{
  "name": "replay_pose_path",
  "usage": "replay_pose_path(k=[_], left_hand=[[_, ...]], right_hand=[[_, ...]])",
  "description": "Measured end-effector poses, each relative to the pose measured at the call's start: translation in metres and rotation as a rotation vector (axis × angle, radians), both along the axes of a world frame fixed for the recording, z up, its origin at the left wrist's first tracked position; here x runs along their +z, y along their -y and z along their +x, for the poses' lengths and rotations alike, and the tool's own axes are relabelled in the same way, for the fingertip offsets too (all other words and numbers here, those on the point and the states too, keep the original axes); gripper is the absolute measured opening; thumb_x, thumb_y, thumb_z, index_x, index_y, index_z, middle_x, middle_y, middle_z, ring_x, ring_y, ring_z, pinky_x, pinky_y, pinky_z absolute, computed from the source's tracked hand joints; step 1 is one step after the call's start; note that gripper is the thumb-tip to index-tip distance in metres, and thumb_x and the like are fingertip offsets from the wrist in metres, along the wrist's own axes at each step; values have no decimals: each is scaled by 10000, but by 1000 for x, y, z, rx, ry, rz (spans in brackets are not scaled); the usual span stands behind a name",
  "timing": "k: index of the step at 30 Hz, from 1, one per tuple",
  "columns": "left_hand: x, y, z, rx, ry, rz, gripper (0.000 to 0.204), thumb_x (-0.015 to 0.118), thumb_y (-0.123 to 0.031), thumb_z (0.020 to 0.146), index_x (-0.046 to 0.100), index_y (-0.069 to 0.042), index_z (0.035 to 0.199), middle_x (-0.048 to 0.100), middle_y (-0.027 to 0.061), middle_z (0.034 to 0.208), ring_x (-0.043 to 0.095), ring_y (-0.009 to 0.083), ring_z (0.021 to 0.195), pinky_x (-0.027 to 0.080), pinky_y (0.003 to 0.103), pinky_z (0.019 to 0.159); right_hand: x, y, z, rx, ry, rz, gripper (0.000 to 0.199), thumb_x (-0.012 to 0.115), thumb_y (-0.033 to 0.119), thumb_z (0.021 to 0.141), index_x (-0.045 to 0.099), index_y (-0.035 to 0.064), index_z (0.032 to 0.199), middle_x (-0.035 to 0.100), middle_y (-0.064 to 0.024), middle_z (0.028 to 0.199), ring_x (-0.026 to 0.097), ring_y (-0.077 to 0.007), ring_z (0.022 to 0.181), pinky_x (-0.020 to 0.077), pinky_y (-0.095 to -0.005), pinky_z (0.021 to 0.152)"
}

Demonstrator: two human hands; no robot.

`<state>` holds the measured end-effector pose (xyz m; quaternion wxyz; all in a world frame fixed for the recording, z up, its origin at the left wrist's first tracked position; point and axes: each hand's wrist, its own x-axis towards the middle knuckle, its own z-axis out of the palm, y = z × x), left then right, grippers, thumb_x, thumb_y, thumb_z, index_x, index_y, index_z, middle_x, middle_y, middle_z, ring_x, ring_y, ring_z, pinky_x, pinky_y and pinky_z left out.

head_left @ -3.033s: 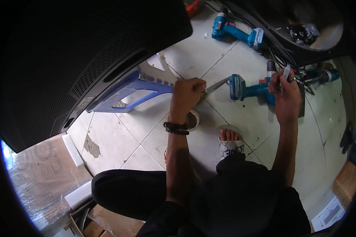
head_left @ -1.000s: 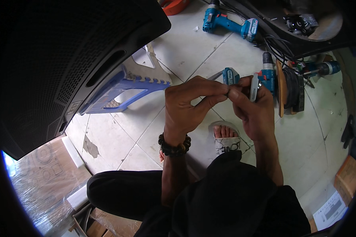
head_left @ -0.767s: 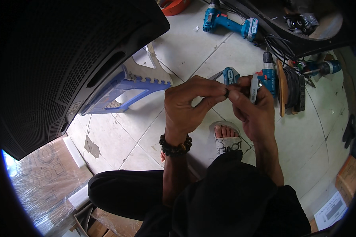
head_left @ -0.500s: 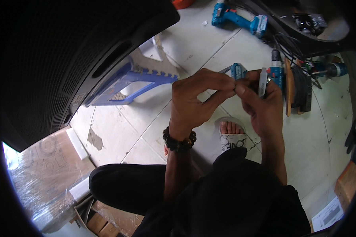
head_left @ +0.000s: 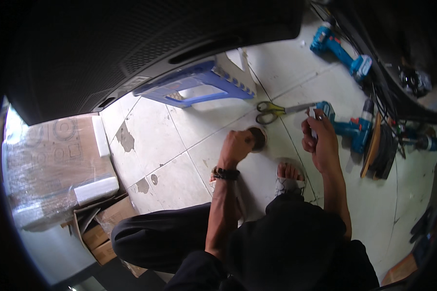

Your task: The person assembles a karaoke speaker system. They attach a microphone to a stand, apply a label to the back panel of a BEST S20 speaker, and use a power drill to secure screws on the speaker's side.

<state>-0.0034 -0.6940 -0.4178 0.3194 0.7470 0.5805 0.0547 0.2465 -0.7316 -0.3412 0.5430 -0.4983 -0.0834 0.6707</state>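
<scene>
My left hand (head_left: 235, 145) is closed, its knuckles up, low over the tiles. Right beside its fingers is a dark round thing (head_left: 259, 139) with a brownish middle; whether the hand grips it or it lies behind, I cannot tell. My right hand (head_left: 321, 138) is raised with its fingers curled round a small flat light-grey tool (head_left: 311, 113), mostly covered by the fingers. Scissors (head_left: 272, 112) with yellow and black handles lie on the floor between the hands, blades pointing right. A teal drill (head_left: 358, 130) with a battery lies just beyond my right hand.
A large black speaker-like cabinet (head_left: 145, 53) fills the upper left, above a blue and white plastic stool (head_left: 199, 89). Another teal power tool (head_left: 340, 53) lies upper right, near cables and a cable reel (head_left: 381, 150). A wrapped cardboard box (head_left: 58, 165) stands at left.
My hands have parted: the left moved down with its fingers curled, the right stays raised with the grey tool. The view shifted, and the scissors came into sight.
</scene>
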Motion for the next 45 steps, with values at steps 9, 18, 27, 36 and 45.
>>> replay_pose_path(k=[9,18,27,36,45], left_hand=[[90,-29,18,37,42,-54,119,746,-150,744,746,-78,838,727,98,758,711,247,724,550,349,681],[293,-77,87,-171,752,713,75,793,-130,795,756,-92,846,706,37,715,625,131,577,471,248,535],[403,-117,94,-142,518,1549,556,913,-315,597,718,-133,1086,706,68,1122,637,247,1064,448,399,935],[389,-126,101,-39,489,1515,588,902,-280,566,723,-178,1116,711,5,1158,635,206,1121,401,379,1021],[389,-127,103,-35,528,1467,554,901,-256,566,737,-186,1090,725,-9,1128,643,195,1114,384,358,1020]], right_hand=[[23,-7,20,49,288,141,238,563,252,996,597,69,1144,511,52,766,409,-17,555,285,-208,466],[143,-17,52,-131,677,407,268,574,204,1001,642,-17,1137,513,27,714,406,-18,562,302,-210,480],[309,-45,6,-126,1346,699,198,526,171,998,622,-3,990,493,-42,597,431,-99,514,339,-298,493],[320,-68,-22,-245,1755,724,186,570,141,978,635,-30,944,574,-138,596,544,-228,494,397,-347,470],[333,-67,-34,-235,1737,627,106,586,45,923,625,-52,903,619,-244,667,645,-401,576,472,-407,475]])
